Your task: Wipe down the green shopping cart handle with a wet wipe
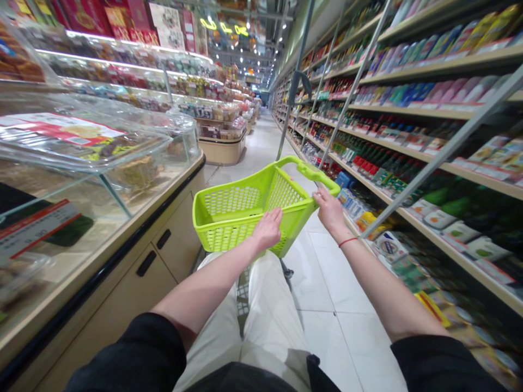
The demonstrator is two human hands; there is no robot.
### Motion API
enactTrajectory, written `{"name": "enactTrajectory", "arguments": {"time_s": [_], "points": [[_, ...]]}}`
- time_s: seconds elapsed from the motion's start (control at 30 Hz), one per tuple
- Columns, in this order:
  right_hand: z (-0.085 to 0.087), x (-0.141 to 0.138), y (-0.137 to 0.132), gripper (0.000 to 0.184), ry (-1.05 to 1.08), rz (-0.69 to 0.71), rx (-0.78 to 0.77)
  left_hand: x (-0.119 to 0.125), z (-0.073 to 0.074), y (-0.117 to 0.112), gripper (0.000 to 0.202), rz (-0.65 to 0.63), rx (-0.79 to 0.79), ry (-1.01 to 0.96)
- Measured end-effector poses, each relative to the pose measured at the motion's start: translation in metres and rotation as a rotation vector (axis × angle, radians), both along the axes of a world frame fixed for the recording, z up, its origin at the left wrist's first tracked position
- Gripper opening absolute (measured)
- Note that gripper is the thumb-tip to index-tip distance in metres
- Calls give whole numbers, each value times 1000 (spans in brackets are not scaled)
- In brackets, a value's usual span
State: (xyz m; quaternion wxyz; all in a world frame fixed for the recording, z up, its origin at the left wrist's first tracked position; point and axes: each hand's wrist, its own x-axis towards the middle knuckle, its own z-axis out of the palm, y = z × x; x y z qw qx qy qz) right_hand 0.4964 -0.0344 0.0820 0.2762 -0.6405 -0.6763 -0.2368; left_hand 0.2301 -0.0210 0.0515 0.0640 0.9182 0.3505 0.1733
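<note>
A bright green plastic shopping cart [229, 228] stands turned at an angle before my legs, its lattice-sided basket with nothing visible inside. My left hand [267, 227] is on the near long rim, fingers over the edge and thumb side against the outer wall. At the raised handle end, my right hand [328, 209] is closed around the green handle [316, 173]; a thin red cord circles that wrist. Below the basket, a dark wheel [288, 272] shows on the floor, while my legs hide most of the frame.
A glass-topped display counter [163, 212] with packaged food runs close along the left. On the right, tall stocked shelves [429, 152] stand behind slanting metal poles [347, 92]. A white tiled aisle [265, 130] leads ahead, past a lower display stand [223, 149].
</note>
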Motion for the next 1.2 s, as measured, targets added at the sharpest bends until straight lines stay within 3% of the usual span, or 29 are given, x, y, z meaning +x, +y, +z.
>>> {"name": "enactTrajectory", "arguments": {"time_s": [0.1,0.2,0.4,0.5,0.63,0.77,0.83,0.9,1.0,1.1,1.2], "points": [[17,31,8,45,64,-92,41,1,0,0,73,-5,-14,-2],[15,33,14,47,98,-132,80,2,0,1,73,-1,-23,-3],[-33,-32,11,62,107,-79,114,1,-1,0,73,1,-3,4],[-43,-54,5,61,39,3,68,0,-2,1,72,4,9,-7],[-22,-36,2,50,-41,34,30,-1,-3,2,73,-2,3,-6],[8,5,6,39,22,-99,101,-1,-1,1,74,-14,-13,5],[12,14,8,40,55,-143,132,-1,1,0,74,-10,-21,13],[5,10,10,44,78,-163,152,-1,3,-1,74,-3,-25,18],[-19,-18,12,51,94,-149,168,-1,4,-2,73,-3,-22,21],[-41,-53,11,56,103,-72,159,-2,4,-2,73,-4,-19,30],[-47,-77,8,53,55,26,79,-3,3,-1,72,-4,-4,28]]}}
